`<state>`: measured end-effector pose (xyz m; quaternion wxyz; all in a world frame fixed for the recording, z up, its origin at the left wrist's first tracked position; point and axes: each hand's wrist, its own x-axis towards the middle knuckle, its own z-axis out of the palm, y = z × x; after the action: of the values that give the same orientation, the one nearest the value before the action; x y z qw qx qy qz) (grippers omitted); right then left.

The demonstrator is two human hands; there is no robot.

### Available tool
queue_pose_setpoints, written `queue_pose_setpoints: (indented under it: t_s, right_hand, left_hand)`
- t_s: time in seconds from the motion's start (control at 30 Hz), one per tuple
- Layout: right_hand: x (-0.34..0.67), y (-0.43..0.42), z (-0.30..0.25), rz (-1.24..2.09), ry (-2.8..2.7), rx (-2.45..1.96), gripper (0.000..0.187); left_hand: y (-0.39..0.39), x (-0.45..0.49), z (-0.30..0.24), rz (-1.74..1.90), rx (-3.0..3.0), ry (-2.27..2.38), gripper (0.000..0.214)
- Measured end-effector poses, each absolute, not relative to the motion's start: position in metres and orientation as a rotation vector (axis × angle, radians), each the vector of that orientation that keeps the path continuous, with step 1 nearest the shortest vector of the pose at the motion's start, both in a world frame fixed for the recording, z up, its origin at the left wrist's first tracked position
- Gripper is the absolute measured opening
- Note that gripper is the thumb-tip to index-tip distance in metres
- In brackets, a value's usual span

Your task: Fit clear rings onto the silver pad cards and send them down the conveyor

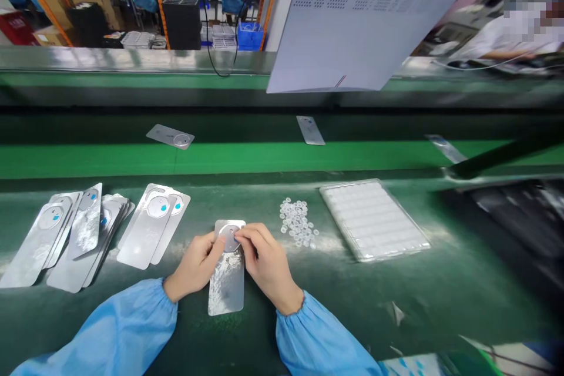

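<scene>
On the green bench in front of me lies a silvery phone back cover (226,291) with a round camera area at its upper end. My left hand (197,263) grips its left edge, thumb on the face beside the circle. My right hand (267,261) is closed in a pinch at the right of the circle; whatever is between the fingertips is too small to make out. Small clear rings (296,220) lie in a loose pile to the right. Left of my hands are a pair of overlapping covers (143,235) and a fanned stack of covers (29,247), several with blue tabs.
A white sheet-like pack (374,220) lies right of the rings. Beyond the bench, single covers (171,136) rest on a green belt (238,158). A large grey panel (352,29) hangs overhead. A dark arm (506,155) crosses at right, above black material (506,217). People work behind.
</scene>
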<state>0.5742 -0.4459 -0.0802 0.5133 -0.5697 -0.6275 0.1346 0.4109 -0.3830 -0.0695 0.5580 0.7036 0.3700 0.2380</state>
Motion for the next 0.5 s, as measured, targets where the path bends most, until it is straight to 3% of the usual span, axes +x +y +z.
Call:
queue_pose_setpoints:
  t_s: [0.23, 0.4, 0.5]
  right_hand:
    - [0.586, -0.494, -0.073, 0.692, -0.822, -1.217, 0.018]
    - [0.662, -0.607, -0.092, 0.35, -0.486, -1.637, 0.049]
    - [0.703, -0.685, -0.11, 0.164, -0.265, -1.923, 0.049]
  left_hand:
    - [-0.371, 0.404, -0.072, 0.582, 1.666, 0.895, 0.045]
    - [-0.366, 0.398, -0.07, 0.62, 1.696, 1.047, 0.045]
    - [-0.352, 0.394, -0.075, 0.577, 1.808, 1.165, 0.043]
